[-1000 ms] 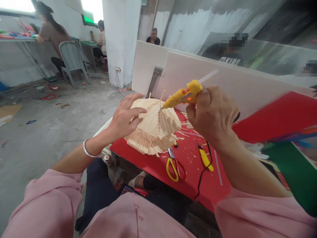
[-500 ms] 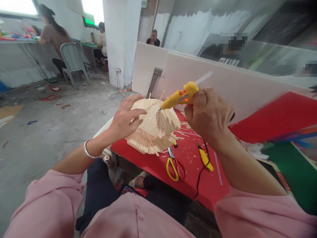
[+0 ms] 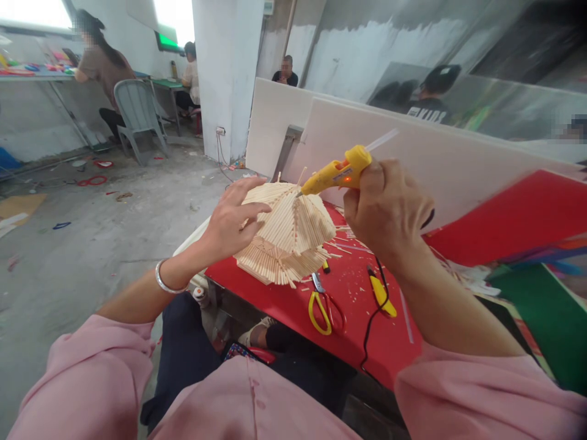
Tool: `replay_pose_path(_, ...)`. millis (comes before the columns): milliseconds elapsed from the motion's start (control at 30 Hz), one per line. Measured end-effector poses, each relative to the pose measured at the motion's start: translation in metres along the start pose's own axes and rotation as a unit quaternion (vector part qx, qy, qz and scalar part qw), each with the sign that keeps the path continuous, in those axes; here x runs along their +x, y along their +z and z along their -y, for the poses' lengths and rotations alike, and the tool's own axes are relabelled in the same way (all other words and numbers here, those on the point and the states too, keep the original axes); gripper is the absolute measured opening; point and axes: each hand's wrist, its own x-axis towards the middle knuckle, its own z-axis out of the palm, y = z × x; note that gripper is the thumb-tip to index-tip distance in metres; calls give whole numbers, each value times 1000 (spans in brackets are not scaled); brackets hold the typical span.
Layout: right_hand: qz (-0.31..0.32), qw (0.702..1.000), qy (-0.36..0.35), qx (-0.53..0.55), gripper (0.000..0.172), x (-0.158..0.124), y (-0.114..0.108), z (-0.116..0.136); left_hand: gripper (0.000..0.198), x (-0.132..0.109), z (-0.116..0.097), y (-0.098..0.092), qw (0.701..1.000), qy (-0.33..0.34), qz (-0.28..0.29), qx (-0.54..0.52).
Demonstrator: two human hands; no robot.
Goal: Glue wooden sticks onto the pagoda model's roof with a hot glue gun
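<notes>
On the red table stands a roof-shaped model made of thin wooden sticks (image 3: 287,223), its sloped faces meeting at ridges. My right hand (image 3: 389,201) is wrapped round a yellow glue gun (image 3: 337,173) with a lit orange light and a clear glue stick out of its back. The gun's nozzle points down at the upper part of the model, at or very near a ridge. My left hand (image 3: 236,214), a silver bangle on its wrist, rests at the model's left side with fingers spread; whether it presses on the sticks is unclear.
Scissors (image 3: 320,311) with yellow and red handles and a yellow cutter (image 3: 381,293) lie on the red table (image 3: 353,342) among stick scraps. A black cord (image 3: 369,330) runs over its front edge. White boards (image 3: 413,146) lean behind. Several people sit farther off.
The glue gun's nozzle has shifted slightly up and to the right along the model's top, with my right hand. My left hand has stayed where it was.
</notes>
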Motion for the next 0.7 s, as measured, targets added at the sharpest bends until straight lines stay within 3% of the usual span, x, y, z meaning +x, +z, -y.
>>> replay_pose_path(333, -72, 995, -32, -60, 35, 1, 8, -2, 29, -2, 1, 0, 1000, -2, 0, -2)
replay_pose_path(700, -131, 976, -121, -124, 39, -19, -1, -4, 25, -3, 1, 7, 1000, 4, -8, -20)
